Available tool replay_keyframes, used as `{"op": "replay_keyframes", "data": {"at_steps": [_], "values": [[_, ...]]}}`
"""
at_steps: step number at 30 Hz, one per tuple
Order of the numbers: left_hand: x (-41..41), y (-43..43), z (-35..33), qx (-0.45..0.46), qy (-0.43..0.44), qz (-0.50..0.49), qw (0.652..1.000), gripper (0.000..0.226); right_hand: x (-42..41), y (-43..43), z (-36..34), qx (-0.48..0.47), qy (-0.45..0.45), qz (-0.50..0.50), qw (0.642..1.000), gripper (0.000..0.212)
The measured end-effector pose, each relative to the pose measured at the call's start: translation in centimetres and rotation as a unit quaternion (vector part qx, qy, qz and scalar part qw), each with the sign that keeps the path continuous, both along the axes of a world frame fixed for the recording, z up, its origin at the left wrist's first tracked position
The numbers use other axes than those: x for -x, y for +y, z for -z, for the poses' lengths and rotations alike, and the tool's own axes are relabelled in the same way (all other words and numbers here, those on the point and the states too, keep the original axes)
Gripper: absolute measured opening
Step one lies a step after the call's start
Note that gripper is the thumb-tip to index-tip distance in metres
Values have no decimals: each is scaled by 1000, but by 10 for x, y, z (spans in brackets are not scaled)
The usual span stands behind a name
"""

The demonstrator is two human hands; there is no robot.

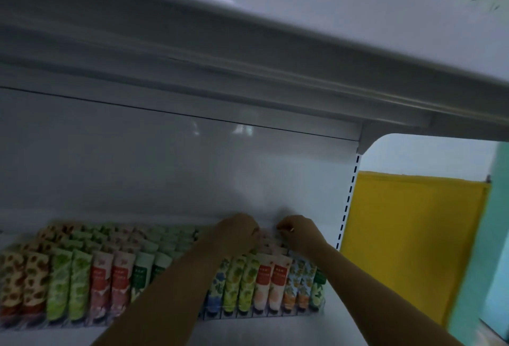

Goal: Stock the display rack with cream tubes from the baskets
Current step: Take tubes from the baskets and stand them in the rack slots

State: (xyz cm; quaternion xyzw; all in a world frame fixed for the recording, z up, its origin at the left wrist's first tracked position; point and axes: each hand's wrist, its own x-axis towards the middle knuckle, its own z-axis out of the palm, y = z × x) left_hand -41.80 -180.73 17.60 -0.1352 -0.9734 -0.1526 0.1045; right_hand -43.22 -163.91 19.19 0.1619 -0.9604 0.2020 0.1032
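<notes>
Seating cream tubes point(264, 285) upright by the shelf's point(275, 332) back edge is advised; fingers point(254, 232) of left hand point(242, 228) and right hand point(298, 232) are curled, their hold cannot be told.

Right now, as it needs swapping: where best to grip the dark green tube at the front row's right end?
Likely pinch the dark green tube by its flat upper end, from above: it stands upright, a neighbour tight on its left, its base in the rack.
</notes>
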Motion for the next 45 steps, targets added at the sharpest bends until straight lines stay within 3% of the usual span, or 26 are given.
{"op": "replay_keyframes", "data": {"at_steps": [7,16,22,24,29,33,37,41,45], "values": [[3,4,3,-8,-25,4,1000,33,4,-9,2,-35,-30,-2,999,28],[3,-1,5,9,-12,3,1000,33,7,-11,3,-6,-23,5,1000,30],[-6,1,-1,-50,-5,28,998,41,9,13,-9,31,17,8,999,26],[-10,3,-5,-60,8,32,998,31,6,28,-14,25,20,12,999,26],[-15,12,-11,-59,32,70,995,52,-5,57,-15,10,1,8,1000,23],[-12,29,-10,-44,26,76,996,45,-15,68,-11,23,-14,-1,1000,20],[-10,48,-6,-19,-19,79,997,65,-19,67,-12,18,-14,-6,1000,20],[-12,61,-10,35,-52,20,998,38,-20,60,-9,-6,-17,-11,1000,21],[-11,64,-9,48,-39,8,998,34,-19,53,-5,-32,-21,-5,999,23]]}}
